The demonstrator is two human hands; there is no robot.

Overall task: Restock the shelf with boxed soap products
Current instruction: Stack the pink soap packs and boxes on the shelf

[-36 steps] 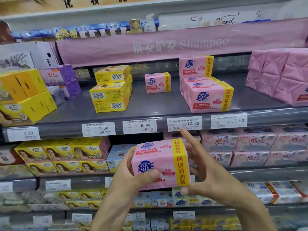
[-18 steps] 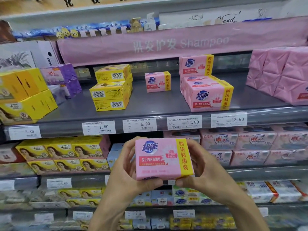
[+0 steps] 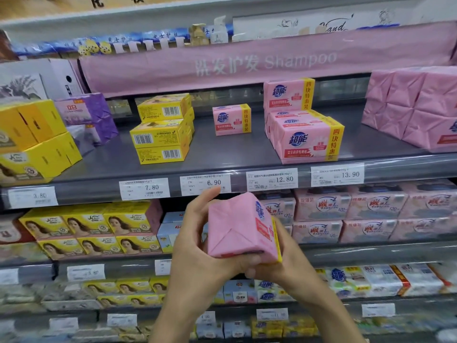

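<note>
The pink paper-wrapped soap pack (image 3: 238, 226) is held in mid-air in front of the lower shelves, just below the price rail of the grey metal shelf (image 3: 222, 147), and has not yet been set down. It is gripped from both sides. The fingers (image 3: 200, 206) of the left hand (image 3: 195, 248) are curled over its left side and top edge, and the right hand (image 3: 286, 263) is wrapped round its lower right corner. Since half a second ago the pack has been turned: the printed front, then facing the camera, is now directed to the right, and the folded end flap is presented to the viewer. This is judged to be a reorientation ahead of placement, so the placing step remains to be done. On the grey metal shelf, a stack of matching pink soap packs (image 3: 306, 137) stands above the white 12.80 price label (image 3: 272, 180). A single upright pink pack (image 3: 232, 119) stands to its left and further back, with bare shelf in front of it. Three stacked yellow cardboard boxes (image 3: 162, 129) stand further left.
</note>
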